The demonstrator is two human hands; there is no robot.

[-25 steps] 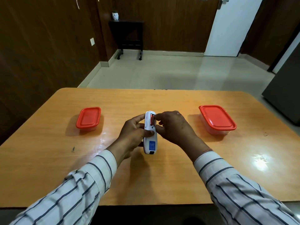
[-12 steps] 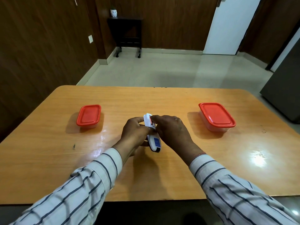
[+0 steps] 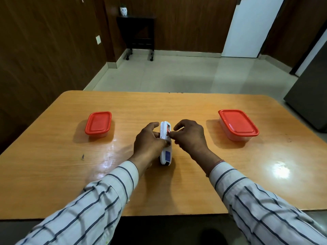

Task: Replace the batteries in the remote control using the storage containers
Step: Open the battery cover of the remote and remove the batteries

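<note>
A white remote control (image 3: 166,154) with a blue label lies back-up at the middle of the wooden table (image 3: 194,183), its battery compartment open. My left hand (image 3: 149,142) grips it from the left side. My right hand (image 3: 190,137) pinches a red battery (image 3: 168,132) at the compartment with thumb and forefinger. A small red-lidded container (image 3: 98,123) stands to the left, a larger red-lidded container (image 3: 238,124) to the right. Both lids are on.
The table's near edge runs just below my striped sleeves. A dark side table (image 3: 139,32) with a small white pot stands against the far wall. A grey cabinet (image 3: 311,96) is beyond the table's right corner.
The remote went from tilted back to straight along the table. My right fingers have drawn back a little and now pinch the red battery at the compartment.
</note>
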